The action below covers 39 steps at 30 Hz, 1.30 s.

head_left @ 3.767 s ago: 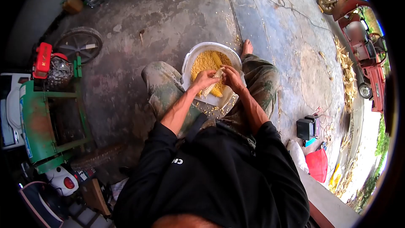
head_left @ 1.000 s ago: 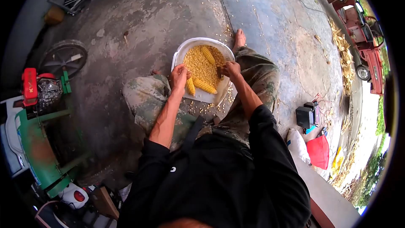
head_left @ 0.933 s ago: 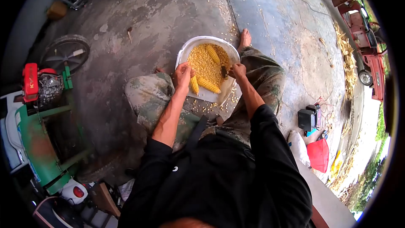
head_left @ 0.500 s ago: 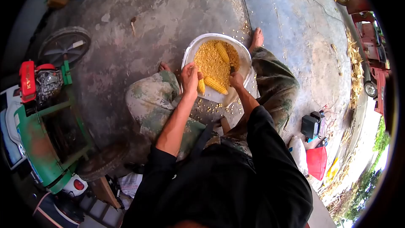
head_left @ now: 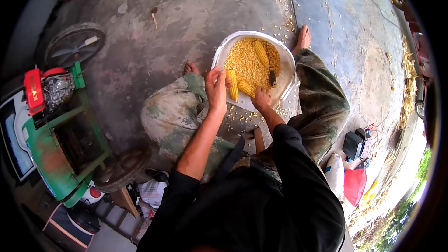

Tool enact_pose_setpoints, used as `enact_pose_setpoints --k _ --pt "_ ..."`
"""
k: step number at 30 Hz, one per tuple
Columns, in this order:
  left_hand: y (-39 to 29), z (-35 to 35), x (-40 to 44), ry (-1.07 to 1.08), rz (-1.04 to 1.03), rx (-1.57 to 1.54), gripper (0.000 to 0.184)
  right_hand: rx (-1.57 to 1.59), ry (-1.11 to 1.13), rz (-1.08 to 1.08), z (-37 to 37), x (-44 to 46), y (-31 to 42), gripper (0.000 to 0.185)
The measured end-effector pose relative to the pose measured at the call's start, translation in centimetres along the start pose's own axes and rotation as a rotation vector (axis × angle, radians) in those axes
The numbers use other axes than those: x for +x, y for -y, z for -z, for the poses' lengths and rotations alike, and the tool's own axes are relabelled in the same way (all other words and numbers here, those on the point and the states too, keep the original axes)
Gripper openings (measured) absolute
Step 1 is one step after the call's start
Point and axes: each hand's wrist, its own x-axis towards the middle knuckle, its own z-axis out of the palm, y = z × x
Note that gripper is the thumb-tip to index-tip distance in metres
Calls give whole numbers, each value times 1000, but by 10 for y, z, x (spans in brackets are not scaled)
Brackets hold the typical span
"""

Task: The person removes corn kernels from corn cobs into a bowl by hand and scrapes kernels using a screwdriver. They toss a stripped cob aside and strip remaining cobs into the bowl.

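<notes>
A white basin (head_left: 223, 46) holds loose corn kernels (head_left: 242, 60) and several yellow corn cobs. My left hand (head_left: 217, 88) is at the basin's left rim, fingers apart, beside an upright-looking corn cob (head_left: 233, 85); whether a fingertip touches it I cannot tell. My right hand (head_left: 262, 100) is at the near rim, its fingers curled at the end of another corn cob (head_left: 246, 88). A third cob (head_left: 261, 53) rests on the kernels farther back. Near the right wall lies a tool with a dark handle and yellow end (head_left: 272, 79), untouched.
My feet (head_left: 303, 37) and camouflage-trousered legs (head_left: 172, 107) flank the basin. Scattered kernels (head_left: 235, 117) dot the concrete floor. A green machine with a red engine (head_left: 39, 88) and wheels stands left. A black box (head_left: 353, 144) and red bag (head_left: 354, 186) are at right.
My right hand has let go of the dark-handled tool and moved left and nearer me to a cob. My left hand has drawn slightly away from its cob. The view has shifted.
</notes>
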Motion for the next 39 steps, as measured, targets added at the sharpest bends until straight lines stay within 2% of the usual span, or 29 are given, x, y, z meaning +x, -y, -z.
enact_pose_setpoints --k 7,10,14,16,17,18,20,21,22,24,26,28,29,30,32,34,36,37,39 --pt "12 6 10 -1 0 96 33 -41 141 43 22 3 -4 63" --pt "17 9 12 50 -39 145 33 120 115 66 31 5 -3 69" --pt "25 10 15 71 -94 283 33 478 3 74 70 15 -3 60" --pt "31 14 17 183 -186 502 33 608 233 -6 109 21 4 50" --pt "39 18 22 233 -167 523 41 641 354 5 138 16 14 44" --pt "40 20 17 234 -169 520 41 674 474 16 167 7 26 39" --pt "37 19 10 347 -527 1023 58 633 623 102 207 -3 41 33" --pt "31 18 4 422 -475 1107 76 695 702 100 216 -3 44 34" --pt "26 17 -3 424 -483 1104 76 757 782 98 223 -5 46 35" --pt "20 16 -12 604 -252 1174 81 768 792 102 234 -8 50 35" --pt "20 15 -15 625 -189 1112 86 781 808 105 239 -10 53 35" --pt "23 12 -15 630 73 715 64 1279 567 -158 227 -4 48 34" --pt "23 10 -14 622 196 513 55 1469 454 -181 216 8 41 29" --pt "21 8 -13 620 188 516 55 1380 365 -141 184 33 11 30" --pt "14 7 -13 530 281 354 41 1180 185 -89 123 82 -47 31" --pt "9 5 -12 526 357 246 39 505 -56 -106 107 74 -57 33" --pt "8 4 -12 576 356 162 39 144 -152 10 75 78 -72 32" --pt "5 2 -14 594 372 121 38 261 -244 76 72 64 -67 35" --pt "3 -1 -17 603 397 59 38 266 -214 39 55 67 -66 36"
